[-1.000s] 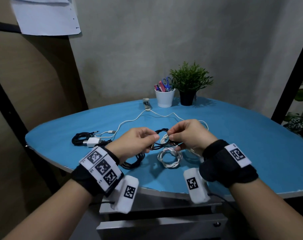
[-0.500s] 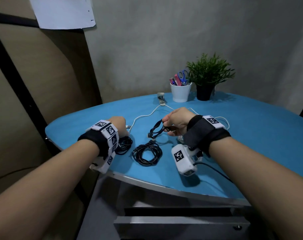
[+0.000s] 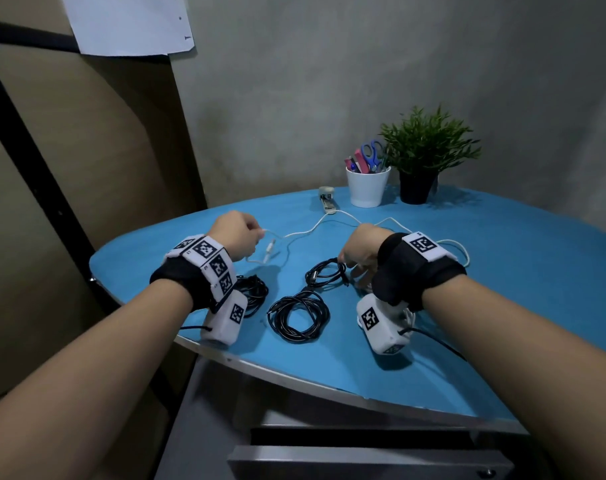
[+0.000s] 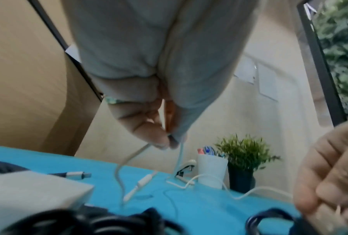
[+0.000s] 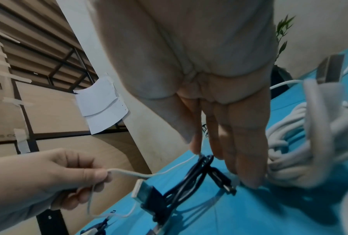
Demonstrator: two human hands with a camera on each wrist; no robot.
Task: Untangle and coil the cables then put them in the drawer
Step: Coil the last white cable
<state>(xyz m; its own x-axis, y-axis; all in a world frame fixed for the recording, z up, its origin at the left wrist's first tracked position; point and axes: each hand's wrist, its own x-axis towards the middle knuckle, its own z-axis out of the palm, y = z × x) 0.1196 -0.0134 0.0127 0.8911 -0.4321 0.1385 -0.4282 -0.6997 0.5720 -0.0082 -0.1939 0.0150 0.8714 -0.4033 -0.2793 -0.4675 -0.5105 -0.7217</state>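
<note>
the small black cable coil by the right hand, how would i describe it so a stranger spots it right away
On the blue table, look just left of the right hand, whose fingertips reach down to it. The small black coil lies there, nearer the plant than the big black coil at the front edge. It is the tighter, narrower bundle, with a plug end sticking out.

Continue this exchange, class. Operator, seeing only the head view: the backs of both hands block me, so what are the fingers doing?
Observer: Left wrist view: the left hand pinches the white cable between thumb and forefinger.
Operator: And the right?
Observer: Right wrist view: the right hand has straight fingers, tips down beside the small black coil.
Operator: Anything hidden under that wrist?
Observer: A coiled white cable lies beside it.
</note>
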